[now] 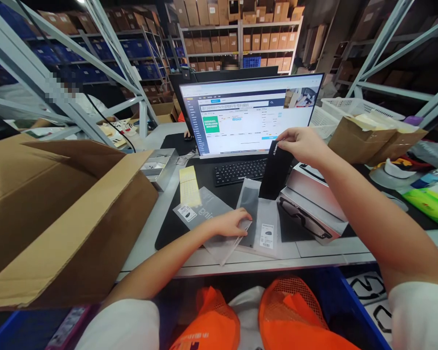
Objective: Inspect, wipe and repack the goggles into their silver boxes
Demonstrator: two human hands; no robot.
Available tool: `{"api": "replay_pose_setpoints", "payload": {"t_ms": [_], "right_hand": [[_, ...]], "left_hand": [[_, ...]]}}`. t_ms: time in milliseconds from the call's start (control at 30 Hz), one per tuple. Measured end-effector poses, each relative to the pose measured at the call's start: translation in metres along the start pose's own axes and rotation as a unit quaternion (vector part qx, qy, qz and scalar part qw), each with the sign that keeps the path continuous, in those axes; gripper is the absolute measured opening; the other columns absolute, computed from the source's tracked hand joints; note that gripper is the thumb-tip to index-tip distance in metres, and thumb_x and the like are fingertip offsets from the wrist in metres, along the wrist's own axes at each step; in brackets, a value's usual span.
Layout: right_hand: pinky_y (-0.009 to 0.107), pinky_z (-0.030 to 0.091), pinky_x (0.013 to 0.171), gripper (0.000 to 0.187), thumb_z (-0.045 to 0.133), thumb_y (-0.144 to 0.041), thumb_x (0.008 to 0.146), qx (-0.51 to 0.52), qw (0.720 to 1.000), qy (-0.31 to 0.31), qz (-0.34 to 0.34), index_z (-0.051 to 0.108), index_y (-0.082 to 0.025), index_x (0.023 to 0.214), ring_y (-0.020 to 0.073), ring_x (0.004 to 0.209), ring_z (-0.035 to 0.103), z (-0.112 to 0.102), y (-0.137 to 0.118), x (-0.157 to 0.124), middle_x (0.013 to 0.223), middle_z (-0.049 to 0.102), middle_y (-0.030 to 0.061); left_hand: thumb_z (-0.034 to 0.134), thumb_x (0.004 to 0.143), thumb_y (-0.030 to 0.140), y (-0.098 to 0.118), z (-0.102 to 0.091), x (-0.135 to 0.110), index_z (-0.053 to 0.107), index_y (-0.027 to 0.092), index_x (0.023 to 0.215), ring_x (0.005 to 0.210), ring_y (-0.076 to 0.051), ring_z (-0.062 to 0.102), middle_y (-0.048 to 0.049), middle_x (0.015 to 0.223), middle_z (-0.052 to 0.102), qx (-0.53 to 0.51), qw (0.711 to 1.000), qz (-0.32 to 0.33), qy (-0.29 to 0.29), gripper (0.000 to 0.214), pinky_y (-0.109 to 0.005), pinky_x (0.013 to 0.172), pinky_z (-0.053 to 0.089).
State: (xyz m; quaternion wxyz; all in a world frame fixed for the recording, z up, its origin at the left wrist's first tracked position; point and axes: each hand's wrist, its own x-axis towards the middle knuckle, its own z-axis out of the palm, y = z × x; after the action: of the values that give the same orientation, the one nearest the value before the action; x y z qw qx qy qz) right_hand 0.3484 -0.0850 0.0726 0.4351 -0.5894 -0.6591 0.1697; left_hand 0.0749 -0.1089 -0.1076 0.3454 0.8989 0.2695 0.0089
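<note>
My right hand (302, 145) pinches the top edge of a flat black piece (275, 170) with white lettering, perhaps a pouch, held upright. Its lower end meets a clear plastic bag (255, 194); I cannot tell whether it is inside. That bag lies on the desk with a white printed label (266, 236) near its front end. My left hand (235, 222) has its fingers closed on the edge of another clear plastic bag (219, 245), lying slantwise to the left, which also carries a label (186, 212). Beside the bags are white boxes (310, 216) picturing glasses.
An open cardboard box (69, 233) fills the left side. Yellow label sheets (189, 186) lie near the keyboard (239, 171), below the monitor (251, 116). Brown boxes (368, 138), a white basket (361, 108) and a green packet (430, 204) crowd the right. Another person sits behind at left.
</note>
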Motion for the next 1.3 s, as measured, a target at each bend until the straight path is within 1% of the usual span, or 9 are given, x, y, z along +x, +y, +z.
{"api": "replay_pose_setpoints", "payload": {"t_ms": [233, 367, 567, 667, 800, 933, 1033, 1133, 1300], "right_hand": [[0.031, 0.044, 0.056, 0.009, 0.073, -0.02, 0.076, 0.02, 1.0, 0.0, 0.009, 0.073, -0.017, 0.084, 0.0129, 0.054, 0.052, -0.001, 0.003, -0.003, 0.067, 0.066, 0.0014], [0.035, 0.049, 0.066, 0.01, 0.076, -0.021, 0.075, 0.028, 0.999, -0.004, 0.018, 0.073, -0.017, 0.084, 0.0147, 0.059, 0.056, -0.001, 0.004, -0.002, 0.069, 0.066, 0.0021], [0.035, 0.049, 0.07, 0.011, 0.073, -0.021, 0.075, 0.001, 1.0, -0.01, -0.012, 0.074, -0.017, 0.086, 0.017, 0.065, 0.059, -0.002, 0.003, -0.005, 0.07, 0.068, 0.003], [0.034, 0.048, 0.067, 0.014, 0.071, -0.024, 0.076, -0.02, 1.0, -0.013, -0.017, 0.074, -0.017, 0.088, 0.017, 0.063, 0.059, -0.006, 0.0, -0.009, 0.071, 0.069, 0.0037], [0.034, 0.048, 0.066, 0.012, 0.071, -0.025, 0.076, -0.03, 0.999, -0.001, -0.037, 0.075, -0.018, 0.086, 0.017, 0.063, 0.058, -0.016, -0.007, -0.007, 0.07, 0.069, 0.0033], [0.034, 0.049, 0.069, 0.009, 0.073, -0.018, 0.077, -0.03, 0.998, 0.028, -0.044, 0.074, -0.017, 0.086, 0.0182, 0.068, 0.061, -0.028, -0.023, 0.006, 0.073, 0.069, 0.0041], [0.032, 0.046, 0.069, 0.012, 0.072, -0.017, 0.079, -0.049, 0.996, 0.045, -0.052, 0.076, -0.013, 0.09, 0.0165, 0.069, 0.06, -0.037, -0.047, 0.015, 0.073, 0.068, 0.0047], [0.028, 0.042, 0.065, 0.017, 0.068, -0.016, 0.083, -0.065, 0.993, 0.074, -0.066, 0.076, -0.009, 0.096, 0.0113, 0.066, 0.056, -0.045, -0.077, 0.021, 0.074, 0.067, 0.0036], [0.024, 0.041, 0.06, 0.017, 0.07, -0.009, 0.079, -0.066, 0.98, 0.149, -0.118, 0.078, -0.014, 0.093, 0.0072, 0.058, 0.045, -0.062, -0.123, 0.037, 0.071, 0.063, 0.0008]], "left_hand": [[0.059, 0.073, 0.013, -0.003, 0.0, -0.004, 0.057, 0.018, 0.124, 0.08, -0.016, 0.06, -0.0074, 0.115, 0.06, -0.023, 1.0, 0.01, 0.012, 0.052, -0.03, 0.073, 0.051], [0.054, 0.072, 0.007, 0.005, 0.006, -0.002, 0.061, 0.021, 0.124, 0.094, -0.019, 0.063, -0.0071, 0.119, 0.061, 0.078, 0.996, 0.025, 0.017, 0.055, -0.029, 0.08, 0.051], [0.048, 0.082, 0.012, 0.022, -0.001, 0.004, 0.071, 0.02, 0.089, 0.077, -0.019, 0.065, -0.0072, 0.104, 0.065, 0.198, 0.979, -0.023, 0.045, 0.026, -0.031, 0.07, 0.049], [0.047, 0.082, 0.011, 0.032, -0.027, 0.005, 0.069, 0.019, 0.081, 0.079, -0.019, 0.065, -0.0063, 0.101, 0.066, 0.207, 0.975, -0.025, 0.082, 0.024, -0.03, 0.072, 0.048], [0.046, 0.081, 0.01, 0.051, -0.088, 0.004, 0.068, 0.018, 0.079, 0.088, -0.024, 0.063, -0.0081, 0.092, 0.066, 0.224, 0.959, -0.029, 0.17, 0.023, -0.034, 0.08, 0.048], [0.052, 0.075, 0.007, 0.075, -0.156, 0.002, 0.063, 0.02, 0.067, 0.067, -0.022, 0.057, -0.0044, 0.07, 0.062, 0.211, 0.92, -0.037, 0.329, 0.018, -0.035, 0.07, 0.044], [0.055, 0.068, 0.001, 0.091, -0.192, 0.004, 0.056, 0.021, 0.063, 0.061, -0.02, 0.05, -0.0017, 0.062, 0.055, 0.175, 0.886, -0.044, 0.427, 0.02, -0.035, 0.069, 0.041], [0.053, 0.066, -0.002, 0.103, -0.211, 0.006, 0.051, 0.021, 0.065, 0.065, -0.02, 0.05, -0.0012, 0.062, 0.05, 0.178, 0.859, -0.056, 0.477, 0.023, -0.035, 0.071, 0.039], [0.047, 0.068, 0.0, 0.112, -0.219, 0.007, 0.053, 0.021, 0.071, 0.077, -0.021, 0.055, -0.0044, 0.076, 0.059, 0.213, 0.855, -0.074, 0.466, 0.021, -0.034, 0.072, 0.039]]}}
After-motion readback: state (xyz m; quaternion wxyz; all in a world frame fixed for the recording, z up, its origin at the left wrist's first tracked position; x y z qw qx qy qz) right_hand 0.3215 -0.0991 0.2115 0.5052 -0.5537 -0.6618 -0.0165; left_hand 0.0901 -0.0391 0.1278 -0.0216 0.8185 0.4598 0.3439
